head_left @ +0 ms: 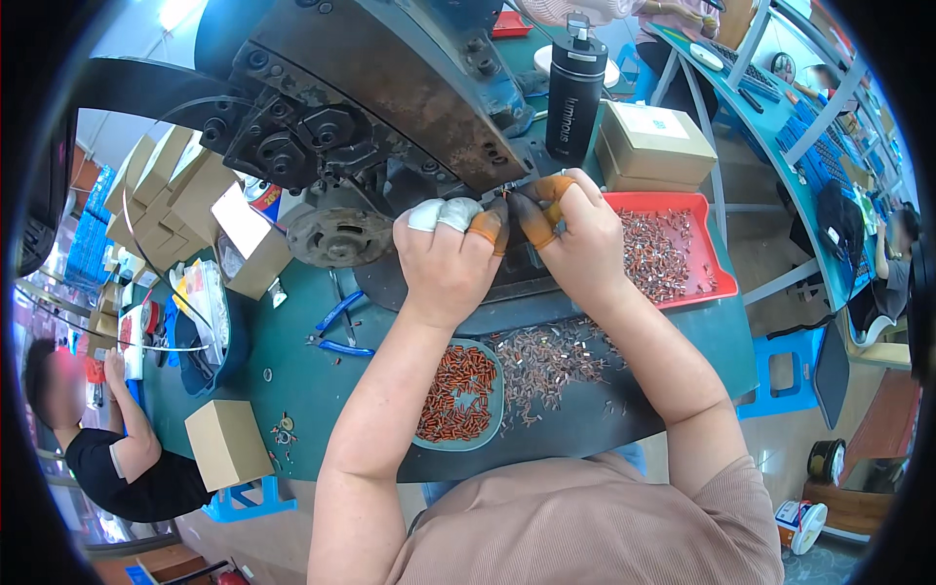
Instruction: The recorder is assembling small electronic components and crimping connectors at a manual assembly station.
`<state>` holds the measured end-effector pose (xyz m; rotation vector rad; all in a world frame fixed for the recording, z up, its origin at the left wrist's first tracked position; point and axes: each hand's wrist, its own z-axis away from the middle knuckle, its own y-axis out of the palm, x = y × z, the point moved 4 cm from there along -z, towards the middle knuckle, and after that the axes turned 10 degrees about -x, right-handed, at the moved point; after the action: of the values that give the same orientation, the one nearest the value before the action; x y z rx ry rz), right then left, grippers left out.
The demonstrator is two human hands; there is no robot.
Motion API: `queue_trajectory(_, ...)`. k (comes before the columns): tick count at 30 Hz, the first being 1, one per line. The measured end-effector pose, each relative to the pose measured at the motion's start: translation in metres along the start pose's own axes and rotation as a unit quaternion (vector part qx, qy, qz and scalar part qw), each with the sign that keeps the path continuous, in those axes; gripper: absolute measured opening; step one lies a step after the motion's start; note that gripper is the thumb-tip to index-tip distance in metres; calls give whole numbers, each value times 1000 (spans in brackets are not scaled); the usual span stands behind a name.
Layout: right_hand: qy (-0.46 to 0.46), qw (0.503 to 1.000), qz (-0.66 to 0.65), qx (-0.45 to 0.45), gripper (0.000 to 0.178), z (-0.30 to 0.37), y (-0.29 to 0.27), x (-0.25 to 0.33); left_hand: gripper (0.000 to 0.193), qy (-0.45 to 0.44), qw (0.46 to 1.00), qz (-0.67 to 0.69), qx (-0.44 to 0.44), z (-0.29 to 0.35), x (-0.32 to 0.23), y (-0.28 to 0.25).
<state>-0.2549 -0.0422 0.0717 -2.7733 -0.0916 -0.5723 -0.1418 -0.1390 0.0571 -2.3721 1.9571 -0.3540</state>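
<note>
My left hand [444, 258] and my right hand [585, 239] meet at the working point of a dark metal press [390, 97]. White and orange finger covers wrap several fingertips. Thumb and forefinger of each hand are pinched together under the press head. A tiny piece shows between the fingertips, too small to name. Below my left forearm sits a pale green bowl [501, 395] of small copper-red coils [458, 390]. Beside it lies a loose spread of small metal-ended pieces [551, 366]. To the right of my right hand is a red tray [721, 281] full of similar small parts.
Blue-handled pliers [341, 310] lie left of the press. A black bottle [575, 93] and a cardboard box [655, 146] stand behind the red tray. More boxes [166, 190] are stacked at left. One person [107, 448] sits at left; others work at right.
</note>
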Motion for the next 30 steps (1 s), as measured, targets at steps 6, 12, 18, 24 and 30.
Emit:
queue_trajectory(6, 11, 1000, -13, 11, 19, 2, -1, -1, 26, 6, 1000, -3, 6, -2, -2, -1)
queue_trajectory(12, -1, 1000, -19, 8, 20, 2, -1, -1, 25, 4, 1000, -14, 5, -2, -2, 0)
queue_trajectory(18, -7, 1000, -26, 6, 21, 2, 0, -4, 25, 7, 1000, -16, 1, -3, -2, 3)
queue_trajectory(24, 15, 999, -33, 14, 18, 3, 1, -1, 26, 2, 1000, -18, 0, -2, -2, 0)
queue_trajectory(30, 222, 953, -191, 82, 12, 13, 2, 4, 28, -25, 1000, 14, 11, -4, -6, -18)
